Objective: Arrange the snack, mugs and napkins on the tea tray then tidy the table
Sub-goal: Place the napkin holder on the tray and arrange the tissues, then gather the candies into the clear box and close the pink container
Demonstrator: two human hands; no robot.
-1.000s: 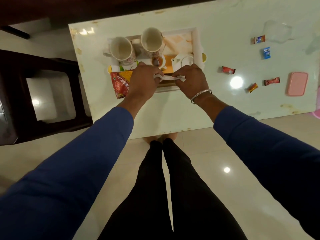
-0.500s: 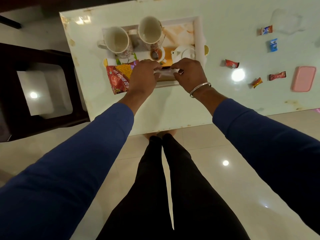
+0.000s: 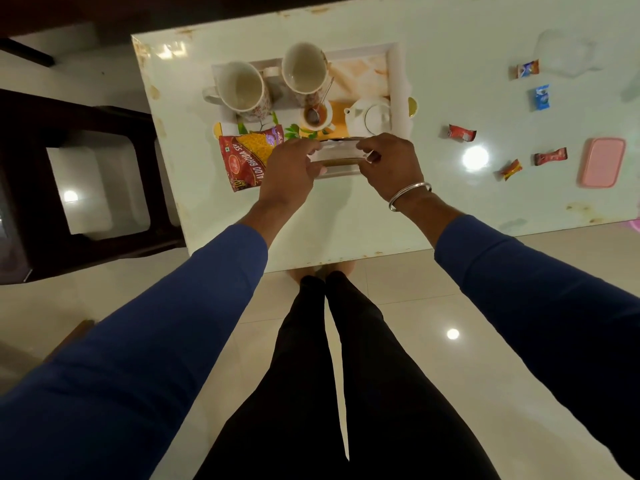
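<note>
Glossy pale table (image 3: pixel 346 220) is carrying the tray (image 3: pixel 398 67), and both hands are working at its near edge: left hand (image 3: pixel 289 168) and right hand (image 3: pixel 389 161) are each pinching an end of the folded napkin (image 3: pixel 337 154), fingers curled on it. Just left of the grip the snack (image 3: pixel 249 152) is overhanging the tray; beyond the grip the mugs (image 3: pixel 242 90) are standing upright. Judgement: lowering it flat and level, clear of the teapot (image 3: pixel 369 114), is keeping the fold intact.

Looks like a home dining room: glossy bench (image 3: pixel 450 36), tea tray (image 3: pixel 398 74), dark wooden chair (image 3: pixel 86 116), tiled floor (image 3: pixel 415 306).
</note>
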